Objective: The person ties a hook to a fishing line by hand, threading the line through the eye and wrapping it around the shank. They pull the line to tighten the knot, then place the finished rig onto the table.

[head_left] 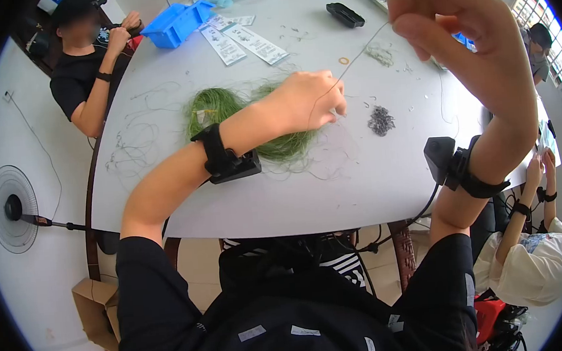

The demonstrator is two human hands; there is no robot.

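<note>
A thin line (365, 48) runs taut between my two hands. My right hand (457, 20), raised high at the upper right, pinches its upper end between thumb and fingertips. My left hand (321, 98) is closed around the lower part, over the middle of the table; its fingertips point down and partly hide what they grip. Under my left wrist lie bundles of fine green line (285, 149), with a small pale tag (205, 117) on one. A heap of small dark hooks (380, 121) lies just right of my left hand.
On the white table (283, 205) lie printed cards (254, 44), a blue basket (177, 26), a black tray (345, 15), a yellowish ring (343, 60) and loose strands (136, 144). People sit at left and right; a fan (13, 208) stands left.
</note>
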